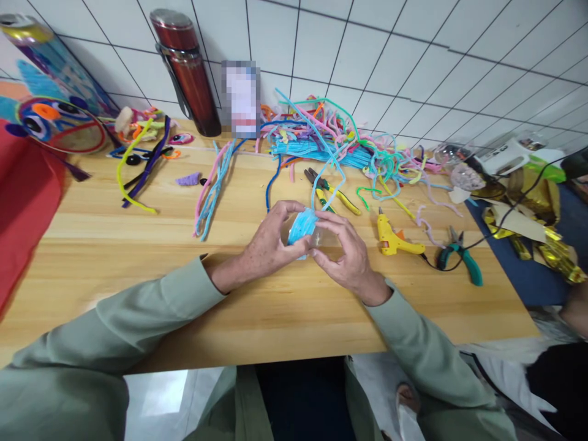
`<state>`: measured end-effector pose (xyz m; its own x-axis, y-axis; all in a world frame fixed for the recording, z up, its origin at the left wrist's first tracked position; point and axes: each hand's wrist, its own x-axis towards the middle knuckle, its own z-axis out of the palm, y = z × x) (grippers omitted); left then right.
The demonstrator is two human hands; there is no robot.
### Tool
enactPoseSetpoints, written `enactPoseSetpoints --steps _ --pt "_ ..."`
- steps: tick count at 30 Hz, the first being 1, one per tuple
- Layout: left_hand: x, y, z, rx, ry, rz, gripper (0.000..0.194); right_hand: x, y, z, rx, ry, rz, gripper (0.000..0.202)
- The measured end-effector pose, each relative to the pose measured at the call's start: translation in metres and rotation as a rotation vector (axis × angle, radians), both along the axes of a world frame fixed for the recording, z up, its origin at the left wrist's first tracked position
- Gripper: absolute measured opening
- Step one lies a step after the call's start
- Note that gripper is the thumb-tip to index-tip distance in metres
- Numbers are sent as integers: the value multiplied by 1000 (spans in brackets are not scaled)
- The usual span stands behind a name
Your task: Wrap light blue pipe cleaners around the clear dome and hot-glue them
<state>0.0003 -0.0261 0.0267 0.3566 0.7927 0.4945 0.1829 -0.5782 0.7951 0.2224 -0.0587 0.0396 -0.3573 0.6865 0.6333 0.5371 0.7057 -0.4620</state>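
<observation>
Between my two hands, above the front half of the table, is a clear plastic piece partly wrapped in light blue pipe cleaner. My left hand grips its left side, with fingers over the top and the thumb in front. On the right, my right hand pinches it with fingers and thumb. Two loose light blue pipe cleaner ends stand up from it. Just behind lie yellow-handled pliers. A yellow glue gun rests to the right of my right hand.
A pile of coloured pipe cleaners lies along the wall. Teal-handled pliers and a black cord are at right. Further left are a red thermos, loose pipe cleaners and a decorated craft figure. Another person's arm shows at the right edge.
</observation>
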Motion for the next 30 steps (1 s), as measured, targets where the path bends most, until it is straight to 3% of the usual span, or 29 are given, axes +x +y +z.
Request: enactPoseSetpoints --steps 5,12,30 --pt "0 -1 2 -15 4 -9 45 -1 0 1 22 13 6 48" --pt "-5 -3 16 -126 3 -68 32 -2 1 -1 19 29 -7 47" --pt "-6 -1 35 -237 92 -58 37 -3 -2 1 14 25 19 54"
